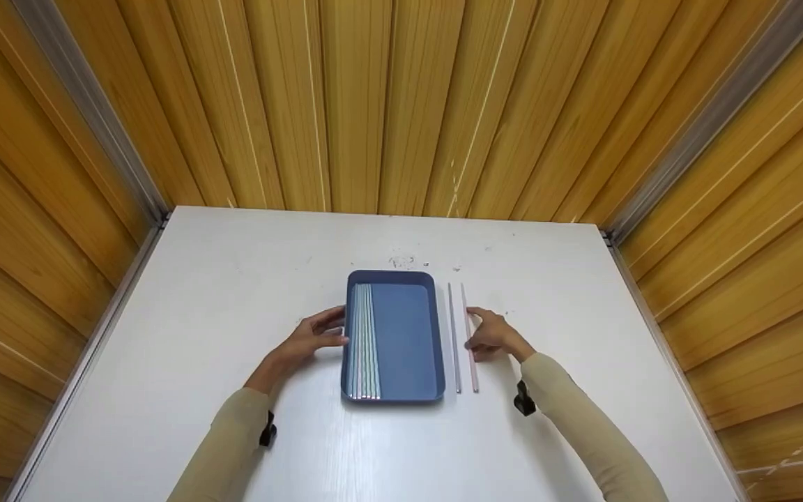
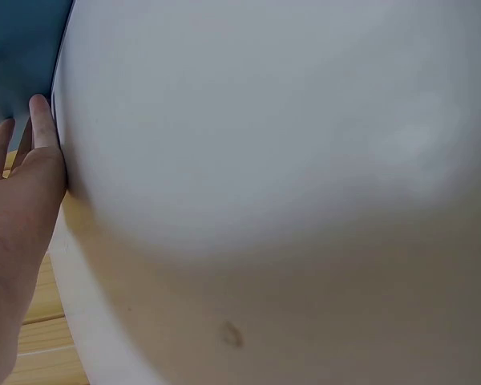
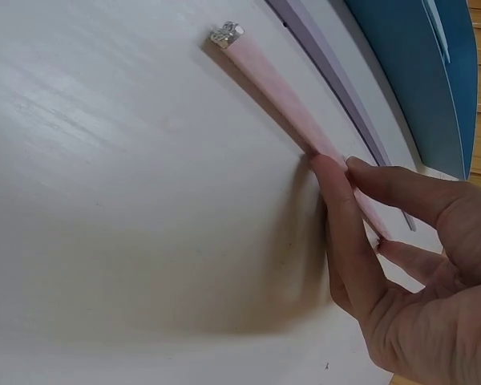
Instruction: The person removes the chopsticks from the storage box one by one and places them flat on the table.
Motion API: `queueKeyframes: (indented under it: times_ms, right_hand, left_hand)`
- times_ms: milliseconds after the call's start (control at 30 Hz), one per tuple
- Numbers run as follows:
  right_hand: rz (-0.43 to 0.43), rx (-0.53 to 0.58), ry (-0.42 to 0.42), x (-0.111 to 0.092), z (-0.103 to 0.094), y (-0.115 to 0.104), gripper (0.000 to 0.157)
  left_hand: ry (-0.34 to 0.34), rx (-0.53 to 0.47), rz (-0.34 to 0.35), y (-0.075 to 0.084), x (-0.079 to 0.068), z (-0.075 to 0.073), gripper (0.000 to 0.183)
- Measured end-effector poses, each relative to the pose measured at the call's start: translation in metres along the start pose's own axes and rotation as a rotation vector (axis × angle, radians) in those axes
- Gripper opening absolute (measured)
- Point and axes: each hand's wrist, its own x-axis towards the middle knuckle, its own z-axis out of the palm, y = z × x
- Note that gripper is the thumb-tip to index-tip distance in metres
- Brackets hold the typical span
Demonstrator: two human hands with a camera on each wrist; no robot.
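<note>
A blue rectangular tray point(image 1: 407, 335) lies on the table, with several pale chopsticks point(image 1: 365, 341) side by side along its left part. My left hand point(image 1: 312, 336) rests against the tray's left wall, its fingers and thumb fairly straight. To the right of the tray, two chopsticks lie apart on the tabletop: a purple one point(image 1: 454, 335) nearer the tray and a pink one point(image 3: 276, 88) farther out. My right hand point(image 3: 433, 265) pinches the pink chopstick between thumb and finger near its middle. Its silver-tipped end points toward me in the head view.
The white table point(image 1: 401, 453) carries small dark marks point(image 1: 405, 261) beyond the tray. Wood-patterned walls point(image 1: 387, 104) with grey metal corner posts point(image 1: 95, 104) enclose the back and sides. A small black device point(image 1: 524, 399) sits at each wrist.
</note>
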Motion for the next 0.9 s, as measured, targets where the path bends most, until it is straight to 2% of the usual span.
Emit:
queueKeyframes:
  times_ms: [300,467,600,767,900]
  right_hand:
    - [0.005,0.041,-0.08,-0.009,-0.011,-0.007,0.079]
    - [0.012,0.085,-0.124,-0.013,-0.023,-0.021,0.076]
    - [-0.023,0.152,-0.182,-0.013,-0.029,-0.036,0.07]
    - [-0.138,0.209,-0.235,-0.01,-0.024,-0.058,0.065]
    - [-0.268,0.228,-0.289,-0.005,-0.008,-0.073,0.071]
  left_hand:
    - [0.01,-0.003,-0.029,0.003,0.0,0.001,0.072]
    - [0.009,-0.011,-0.03,0.001,0.001,0.0,0.072]
    - [0.003,-0.007,-0.024,-0.001,0.001,0.001,0.07]
    - [0.003,0.008,-0.027,0.0,0.002,0.001,0.07]
    - [0.02,0.01,-0.046,0.001,0.001,0.001,0.069]
